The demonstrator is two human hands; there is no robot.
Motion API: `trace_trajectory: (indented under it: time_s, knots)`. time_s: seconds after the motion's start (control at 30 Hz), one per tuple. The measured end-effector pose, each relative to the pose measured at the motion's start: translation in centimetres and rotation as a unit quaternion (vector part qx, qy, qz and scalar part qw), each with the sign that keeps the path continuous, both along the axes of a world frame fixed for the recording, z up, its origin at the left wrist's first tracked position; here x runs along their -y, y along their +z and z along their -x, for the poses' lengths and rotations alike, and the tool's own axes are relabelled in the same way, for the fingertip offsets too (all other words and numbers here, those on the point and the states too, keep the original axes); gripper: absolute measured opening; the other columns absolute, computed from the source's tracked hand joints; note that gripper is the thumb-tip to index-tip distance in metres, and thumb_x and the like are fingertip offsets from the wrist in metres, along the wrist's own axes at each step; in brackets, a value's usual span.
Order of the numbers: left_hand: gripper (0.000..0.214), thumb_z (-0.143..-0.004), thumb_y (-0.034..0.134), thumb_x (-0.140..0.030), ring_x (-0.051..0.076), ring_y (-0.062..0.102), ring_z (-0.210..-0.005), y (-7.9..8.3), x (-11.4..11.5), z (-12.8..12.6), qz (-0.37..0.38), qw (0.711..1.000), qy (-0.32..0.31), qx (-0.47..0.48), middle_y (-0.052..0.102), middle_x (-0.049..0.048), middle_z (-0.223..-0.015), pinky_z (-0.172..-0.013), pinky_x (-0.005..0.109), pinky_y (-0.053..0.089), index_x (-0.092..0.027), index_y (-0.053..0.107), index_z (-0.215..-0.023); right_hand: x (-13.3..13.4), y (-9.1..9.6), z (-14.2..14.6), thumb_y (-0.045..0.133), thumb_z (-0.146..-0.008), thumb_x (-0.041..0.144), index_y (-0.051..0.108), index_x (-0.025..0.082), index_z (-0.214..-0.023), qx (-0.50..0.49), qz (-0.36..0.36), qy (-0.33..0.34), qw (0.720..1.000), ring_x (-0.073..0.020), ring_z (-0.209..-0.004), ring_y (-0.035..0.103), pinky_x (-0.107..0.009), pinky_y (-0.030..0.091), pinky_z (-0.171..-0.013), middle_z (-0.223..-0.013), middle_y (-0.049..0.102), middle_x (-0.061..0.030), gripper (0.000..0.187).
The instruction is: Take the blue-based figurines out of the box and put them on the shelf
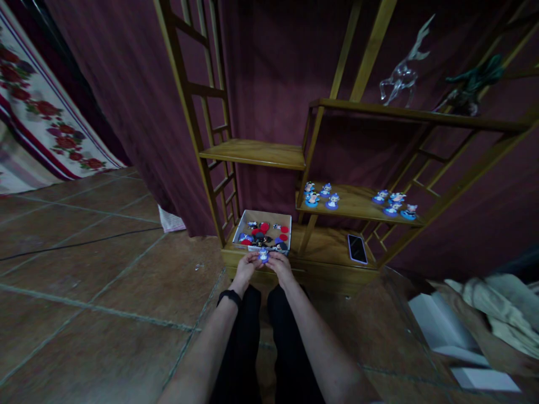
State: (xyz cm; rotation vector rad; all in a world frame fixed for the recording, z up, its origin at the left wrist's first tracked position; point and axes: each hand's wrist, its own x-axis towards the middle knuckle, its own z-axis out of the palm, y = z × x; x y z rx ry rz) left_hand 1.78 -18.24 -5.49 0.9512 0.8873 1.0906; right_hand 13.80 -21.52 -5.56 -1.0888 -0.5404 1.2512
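Observation:
A small purple-and-white figurine (263, 256) is pinched between my two hands, just in front of an open box. My left hand (247, 265) grips it from the left, my right hand (279, 262) from the right. Behind them, the white cardboard box (288, 224) rests on the lowest shelf and holds several figurines and red round pieces jumbled together. On the middle shelf to the right, several figurines (332, 201) stand grouped at the left end. Another group of figurines (392, 209) stands toward that shelf's right end.
A phone (357, 248) lies on the lowest shelf. Higher up, a clear glass deer (402, 78) and a dark green statuette (474, 84) stand on the upper right shelf (412, 115). White boxes (442, 325) and cloth lie on the floor at right; a cable (80, 244) crosses the tiles at left.

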Motion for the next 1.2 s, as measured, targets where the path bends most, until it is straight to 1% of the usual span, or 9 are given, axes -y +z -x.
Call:
trace_trajectory:
  time_s: [0.17, 0.3, 0.47, 0.6, 0.7, 0.83, 0.93, 1.07, 1.2]
  knots:
    - [0.034, -0.053, 0.074, -0.018, 0.011, 0.059, -0.062, 0.16, 0.12, 0.20, 0.009, 1.000, 0.019, -0.001, 0.062, 0.0011, -0.069, -0.064, 0.027, 0.050, -0.014, 0.060, -0.083, 0.03, -0.03, 0.15, 0.067, -0.055, 0.029, 0.062, 0.016, -0.084, 0.027, 0.036, 0.011, 0.999, -0.0113, -0.058, 0.058, -0.027, 0.049, -0.062, -0.066, 0.062, -0.0001, 0.032]
    - [0.034, -0.054, 0.073, -0.018, 0.011, 0.059, -0.061, 0.43, 0.17, 0.17, 0.010, 1.000, 0.006, -0.017, 0.061, 0.0012, -0.069, -0.060, 0.025, 0.049, -0.014, 0.060, -0.085, 0.00, 0.00, 0.25, 0.066, -0.055, 0.028, 0.060, 0.017, -0.082, 0.026, 0.035, -0.003, 0.999, -0.0101, -0.055, 0.056, -0.025, 0.048, -0.058, -0.065, 0.061, 0.0007, 0.031]
    - [0.029, -0.060, 0.069, -0.021, 0.009, 0.055, -0.052, 0.88, 0.24, 0.14, 0.015, 1.000, -0.009, -0.019, 0.060, 0.0010, -0.063, -0.054, 0.022, 0.046, -0.013, 0.062, -0.088, -0.11, 0.09, 0.12, 0.063, -0.054, 0.025, 0.061, 0.018, -0.079, 0.030, 0.041, -0.016, 0.999, -0.0086, -0.052, 0.054, -0.023, 0.047, -0.056, -0.065, 0.062, 0.0016, 0.026]
    - [0.024, -0.064, 0.067, -0.026, 0.009, 0.055, -0.050, 0.92, 0.38, 0.12, 0.029, 0.999, -0.018, -0.032, 0.062, 0.0025, -0.062, -0.051, 0.021, 0.044, -0.012, 0.063, -0.083, -0.23, 0.10, 0.01, 0.060, -0.055, 0.025, 0.062, 0.018, -0.078, 0.049, 0.049, -0.015, 0.998, -0.0091, -0.052, 0.054, -0.023, 0.046, -0.055, -0.063, 0.062, 0.0022, 0.024]
    - [0.022, -0.064, 0.067, -0.029, 0.008, 0.053, -0.046, 0.67, 0.35, 0.10, 0.036, 0.998, -0.026, -0.048, 0.060, 0.0020, -0.057, -0.045, 0.019, 0.040, -0.011, 0.062, -0.077, -0.27, 0.04, 0.02, 0.059, -0.056, 0.026, 0.063, 0.017, -0.078, 0.061, 0.049, -0.011, 0.997, -0.0091, -0.050, 0.054, -0.022, 0.045, -0.053, -0.060, 0.062, 0.0022, 0.024]
    - [0.019, -0.063, 0.067, -0.027, 0.007, 0.051, -0.042, 0.38, 0.16, 0.07, 0.040, 0.997, -0.031, -0.059, 0.060, 0.0020, -0.055, -0.039, 0.017, 0.036, -0.011, 0.061, -0.071, -0.20, 0.10, 0.06, 0.059, -0.057, 0.028, 0.063, 0.017, -0.078, 0.066, 0.036, -0.014, 0.997, -0.0089, -0.050, 0.053, -0.021, 0.044, -0.051, -0.060, 0.062, 0.0019, 0.024]
    - [0.017, -0.062, 0.068, -0.025, 0.009, 0.054, -0.044, 0.39, 0.09, 0.07, 0.049, 0.997, -0.032, -0.052, 0.061, 0.0026, -0.055, -0.041, 0.018, 0.039, -0.012, 0.060, -0.070, -0.10, 0.25, 0.08, 0.060, -0.058, 0.031, 0.063, 0.018, -0.080, 0.060, 0.032, -0.007, 0.998, -0.0095, -0.051, 0.055, -0.022, 0.045, -0.052, -0.062, 0.063, 0.0015, 0.026]
    - [0.015, -0.063, 0.067, -0.020, 0.010, 0.057, -0.047, 0.53, 0.21, 0.12, 0.064, 0.997, -0.026, -0.025, 0.061, 0.0025, -0.055, -0.044, 0.019, 0.043, -0.013, 0.057, -0.071, 0.00, 0.41, 0.16, 0.062, -0.058, 0.029, 0.063, 0.017, -0.084, 0.052, 0.051, 0.006, 0.997, -0.0095, -0.050, 0.055, -0.022, 0.046, -0.054, -0.056, 0.061, 0.0023, 0.028]
    - [0.018, -0.063, 0.068, -0.015, 0.013, 0.062, -0.052, 0.77, 0.41, 0.15, 0.087, 0.996, -0.014, -0.001, 0.063, 0.0033, -0.060, -0.051, 0.023, 0.049, -0.014, 0.054, -0.075, 0.08, 0.57, 0.20, 0.063, -0.058, 0.028, 0.063, 0.016, -0.079, 0.052, 0.052, 0.037, 0.997, -0.0103, -0.053, 0.058, -0.021, 0.045, -0.053, -0.059, 0.063, 0.0008, 0.024]
